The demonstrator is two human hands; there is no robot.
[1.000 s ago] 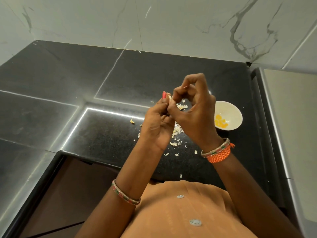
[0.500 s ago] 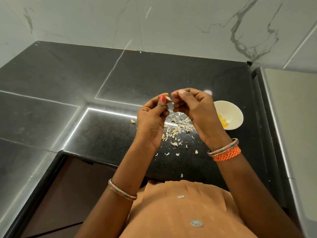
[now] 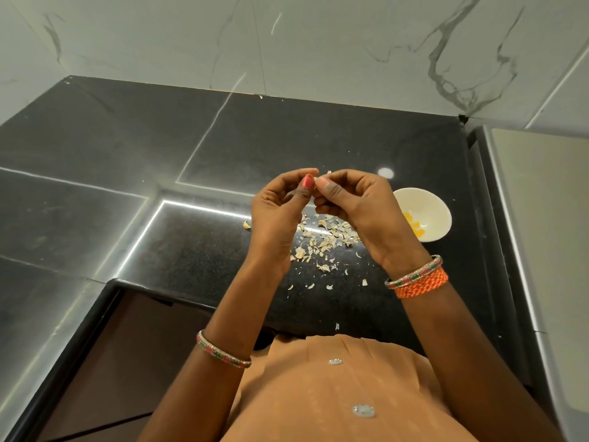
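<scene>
A person peels a small pale clove (image 3: 328,172), seemingly garlic, above a black stone desk (image 3: 223,154). The left hand (image 3: 280,218) and right hand (image 3: 360,205) meet in mid-air, and each pinches the clove between thumb and curled fingertips, so only a sliver of it shows. It hangs over the middle of the desk, clear of the surface and to the left of a white bowl (image 3: 424,202) holding a few yellow pieces (image 3: 414,225).

Dry, papery peels (image 3: 325,237) lie scattered on the desk directly below the hands, with a few nearer the front edge.

The clove looks almost weightless and firm. Its skin is likely thin, brittle and apt to tear off in flakes. A stripped clove can be slick, so a pinch across its thicker middle with one hand should hold it best. That would leave the other hand's thumbnail free to catch a loose edge of skin near the tip. Too hard a squeeze could bruise it or shoot it out of the fingers.
</scene>
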